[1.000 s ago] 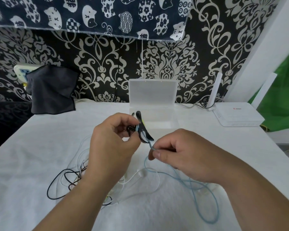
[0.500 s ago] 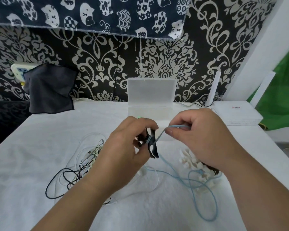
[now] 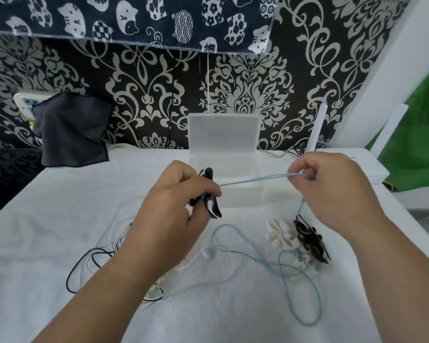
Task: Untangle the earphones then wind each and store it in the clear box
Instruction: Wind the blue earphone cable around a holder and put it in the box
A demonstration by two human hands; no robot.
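Head view: the left hand (image 3: 174, 211) is curled tight around a black plastic cord winder (image 3: 213, 207), whose glossy pointed end sticks out below the fingers toward 5 o'clock. A light blue earphone cable (image 3: 254, 179) leaves that grip and runs taut toward 2 o'clock to the right hand (image 3: 332, 194), which pinches it between thumb and forefinger, the other fingers folded in. Both hands are raised above the white cloth-covered table (image 3: 60, 219). The stretched span crosses in front of the clear plastic box (image 3: 224, 142), which stands open at 12 o'clock on the table with its lid upright against the patterned wall.

From the right hand's pinch the blue cable drops to the table and lies in loose loops from the centre out to 5 o'clock. Among those loops, at 4 o'clock, lies a small heap of white and black winders (image 3: 305, 237). At 8 o'clock, partly hidden by the left forearm, lies a tangle of black and white earphone cables (image 3: 94, 258).

A dark grey cloth (image 3: 72, 129) hangs at 10 o'clock, and a white router (image 3: 379, 173) sits at 2 o'clock behind the right hand.
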